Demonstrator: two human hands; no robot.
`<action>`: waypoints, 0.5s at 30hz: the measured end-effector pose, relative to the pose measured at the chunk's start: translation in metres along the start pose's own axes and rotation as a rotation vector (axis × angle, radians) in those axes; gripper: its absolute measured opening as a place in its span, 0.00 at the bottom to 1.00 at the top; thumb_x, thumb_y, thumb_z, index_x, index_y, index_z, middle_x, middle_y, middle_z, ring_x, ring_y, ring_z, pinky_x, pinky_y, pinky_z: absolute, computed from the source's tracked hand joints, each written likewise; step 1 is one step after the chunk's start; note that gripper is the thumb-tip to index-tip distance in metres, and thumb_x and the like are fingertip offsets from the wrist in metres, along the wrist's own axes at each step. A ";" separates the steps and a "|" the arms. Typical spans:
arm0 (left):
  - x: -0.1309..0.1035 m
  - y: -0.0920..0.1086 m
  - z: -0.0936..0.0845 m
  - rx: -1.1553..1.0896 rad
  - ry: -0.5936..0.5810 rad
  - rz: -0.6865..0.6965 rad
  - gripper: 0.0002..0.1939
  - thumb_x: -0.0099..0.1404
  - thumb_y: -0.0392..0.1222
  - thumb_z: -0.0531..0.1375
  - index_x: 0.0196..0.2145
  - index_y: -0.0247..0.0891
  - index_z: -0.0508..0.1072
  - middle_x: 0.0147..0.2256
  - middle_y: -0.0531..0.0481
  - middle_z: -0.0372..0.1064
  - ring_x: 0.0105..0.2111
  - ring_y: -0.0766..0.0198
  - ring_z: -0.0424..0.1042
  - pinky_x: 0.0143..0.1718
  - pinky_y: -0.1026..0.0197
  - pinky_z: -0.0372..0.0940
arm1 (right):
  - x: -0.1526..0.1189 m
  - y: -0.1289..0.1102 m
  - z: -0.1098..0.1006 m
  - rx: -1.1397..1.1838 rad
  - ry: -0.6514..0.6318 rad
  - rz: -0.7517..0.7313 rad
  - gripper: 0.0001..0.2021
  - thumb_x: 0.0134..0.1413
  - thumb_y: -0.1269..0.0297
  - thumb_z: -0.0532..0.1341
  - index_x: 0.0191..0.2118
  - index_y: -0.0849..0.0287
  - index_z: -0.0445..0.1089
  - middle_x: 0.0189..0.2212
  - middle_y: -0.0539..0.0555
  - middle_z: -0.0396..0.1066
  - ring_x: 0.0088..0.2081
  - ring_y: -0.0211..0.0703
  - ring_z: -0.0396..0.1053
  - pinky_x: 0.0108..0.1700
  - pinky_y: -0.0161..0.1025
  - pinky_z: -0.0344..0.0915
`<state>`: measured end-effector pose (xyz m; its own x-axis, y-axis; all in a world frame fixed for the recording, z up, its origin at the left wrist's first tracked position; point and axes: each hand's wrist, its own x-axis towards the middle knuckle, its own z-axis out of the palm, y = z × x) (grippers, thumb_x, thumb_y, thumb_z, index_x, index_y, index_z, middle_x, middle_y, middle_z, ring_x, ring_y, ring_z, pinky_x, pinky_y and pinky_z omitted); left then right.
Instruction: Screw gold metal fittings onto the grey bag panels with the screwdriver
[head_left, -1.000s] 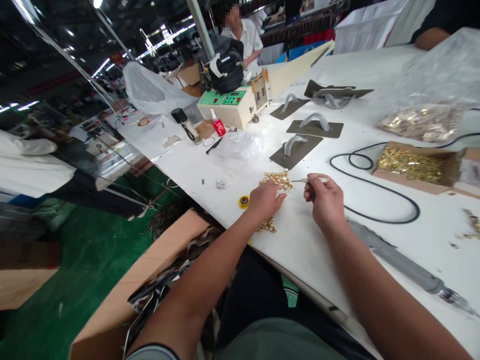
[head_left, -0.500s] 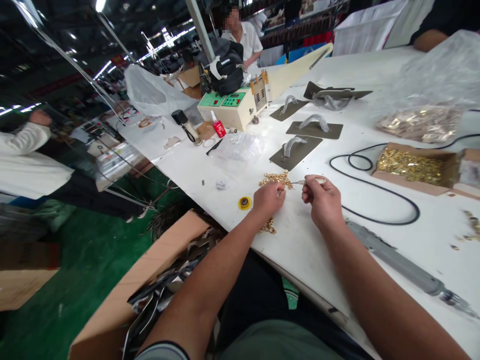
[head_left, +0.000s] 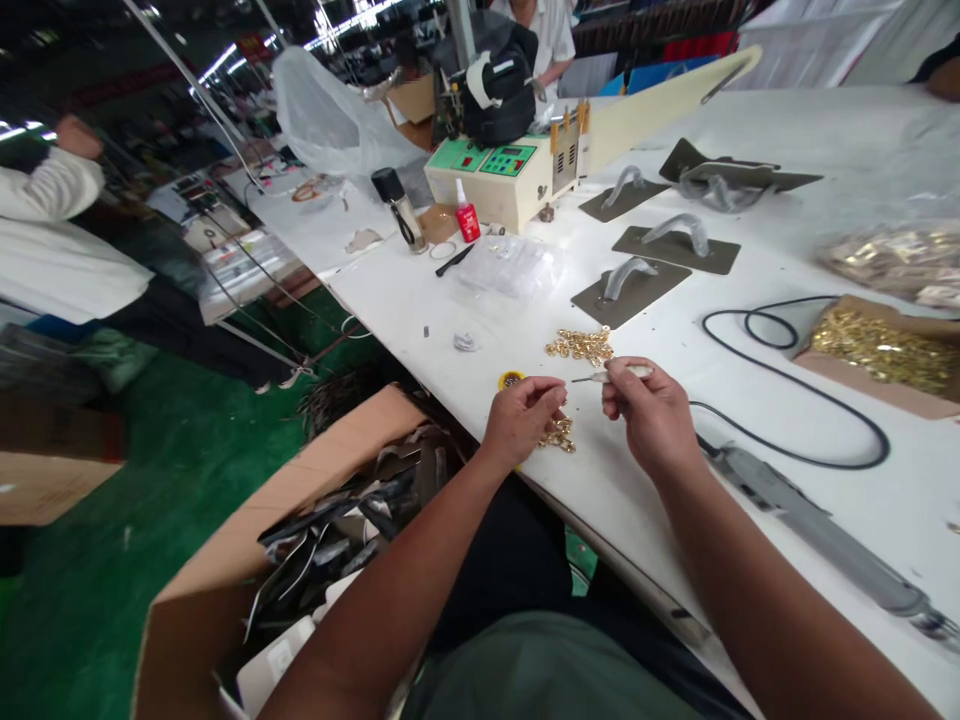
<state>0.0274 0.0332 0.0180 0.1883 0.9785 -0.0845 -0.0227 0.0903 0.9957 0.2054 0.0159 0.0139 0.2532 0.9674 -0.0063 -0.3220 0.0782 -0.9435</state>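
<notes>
Over the table edge, my left hand [head_left: 521, 420] is closed, thumb and fingertips pinched together; whatever sits between them is too small to make out. My right hand [head_left: 651, 410] grips a small tool with a pale handle and thin metal shaft [head_left: 600, 377], its tip pointing at the left fingertips without touching them. Just beyond both hands lies a pile of small gold metal fittings [head_left: 581, 345]. More gold fittings [head_left: 559, 436] lie beside the left hand, partly covered by it. A small round yellow container [head_left: 511, 380] shows behind that hand.
Grey-brown plates with wrapped handles [head_left: 630, 290] lie farther back. A gold-filled cardboard box [head_left: 847, 375], black cable [head_left: 877, 430] and grey electric screwdriver [head_left: 817, 540] are right. A red bottle [head_left: 466, 215] stands by a control box [head_left: 487, 185]. A scrap-filled carton [head_left: 300, 510] stands below left.
My left hand has drawn back from the gold pile toward me, uncovering it. The tool's tip has come away from the pile and now faces the left fingertips. The view has shifted.
</notes>
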 end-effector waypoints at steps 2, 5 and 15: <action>-0.008 -0.002 -0.006 -0.087 0.027 -0.035 0.21 0.57 0.52 0.72 0.41 0.33 0.79 0.29 0.51 0.75 0.26 0.67 0.74 0.25 0.66 0.70 | -0.006 0.001 0.004 -0.015 -0.043 -0.007 0.12 0.57 0.53 0.70 0.37 0.56 0.74 0.25 0.47 0.70 0.22 0.35 0.65 0.26 0.35 0.62; -0.015 -0.008 -0.011 -0.142 0.045 -0.074 0.22 0.54 0.52 0.74 0.40 0.33 0.79 0.27 0.51 0.75 0.26 0.67 0.74 0.26 0.66 0.70 | -0.013 0.003 0.010 -0.055 -0.080 -0.016 0.11 0.58 0.53 0.70 0.37 0.56 0.75 0.25 0.47 0.70 0.23 0.35 0.65 0.26 0.35 0.63; -0.022 -0.023 -0.020 -0.014 0.070 0.025 0.19 0.56 0.51 0.74 0.40 0.36 0.82 0.32 0.50 0.79 0.29 0.67 0.74 0.32 0.64 0.71 | -0.024 -0.005 0.017 -0.289 -0.121 -0.079 0.11 0.60 0.54 0.68 0.37 0.57 0.75 0.23 0.47 0.71 0.23 0.35 0.67 0.28 0.35 0.66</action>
<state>0.0041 0.0133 -0.0040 0.1182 0.9910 -0.0631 -0.0407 0.0683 0.9968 0.1851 -0.0036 0.0249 0.1512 0.9840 0.0943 -0.0286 0.0997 -0.9946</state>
